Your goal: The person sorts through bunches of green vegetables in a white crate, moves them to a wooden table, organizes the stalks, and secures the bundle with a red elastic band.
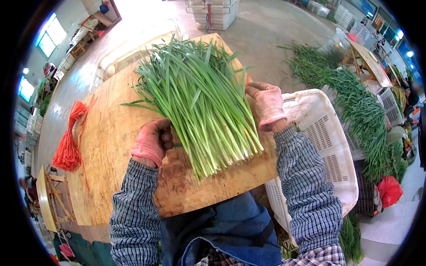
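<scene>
A broad sheaf of garlic chives (203,109) lies on a wooden board table (116,133), dark leaf tips away from me and pale cut stems toward me. My left hand (154,141), in a pink knit glove with dirty fingertips, is curled at the sheaf's left edge. A short green piece shows beside its fingers; whether they grip it is unclear. At the right edge is my right hand (266,103), also gloved, its fingers bent close together. A faint red strip shows by those fingertips, but I cannot tell whether they hold it.
Red plastic tie strips (68,149) lie bunched at the table's left edge. A white plastic crate (319,133) stands against the table's right side. Farther right are heaped greens (359,109) and a red bag (389,191). Stacked white crates (214,15) stand on the floor ahead.
</scene>
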The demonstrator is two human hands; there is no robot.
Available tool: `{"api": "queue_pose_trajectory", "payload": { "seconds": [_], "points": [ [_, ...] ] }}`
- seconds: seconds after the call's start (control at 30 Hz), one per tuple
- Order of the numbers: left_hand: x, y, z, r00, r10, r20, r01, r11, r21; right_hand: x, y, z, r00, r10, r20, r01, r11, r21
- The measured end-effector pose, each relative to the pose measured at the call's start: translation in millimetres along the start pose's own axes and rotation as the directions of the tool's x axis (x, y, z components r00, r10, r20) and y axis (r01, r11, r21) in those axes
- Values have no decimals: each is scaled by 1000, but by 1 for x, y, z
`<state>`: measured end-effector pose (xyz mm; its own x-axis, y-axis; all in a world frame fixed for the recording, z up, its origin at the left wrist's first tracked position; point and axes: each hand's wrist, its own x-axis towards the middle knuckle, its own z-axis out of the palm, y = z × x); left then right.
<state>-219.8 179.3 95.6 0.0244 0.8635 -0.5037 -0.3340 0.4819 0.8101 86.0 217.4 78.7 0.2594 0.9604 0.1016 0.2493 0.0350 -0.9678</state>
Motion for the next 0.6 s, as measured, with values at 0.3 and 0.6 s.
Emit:
{"api": "queue_pose_trajectory", "payload": {
  "seconds": [0.3,0.6],
  "points": [
    [1,-1,-2,1000,0,4,0,999,-34,-1,-8,10,999,12,50,-26,959,282],
    [-2,1,3,1000,-4,-24,4,1000,-23,1,-13,18,976,-43,216,-1,979,204]
  ]
}}
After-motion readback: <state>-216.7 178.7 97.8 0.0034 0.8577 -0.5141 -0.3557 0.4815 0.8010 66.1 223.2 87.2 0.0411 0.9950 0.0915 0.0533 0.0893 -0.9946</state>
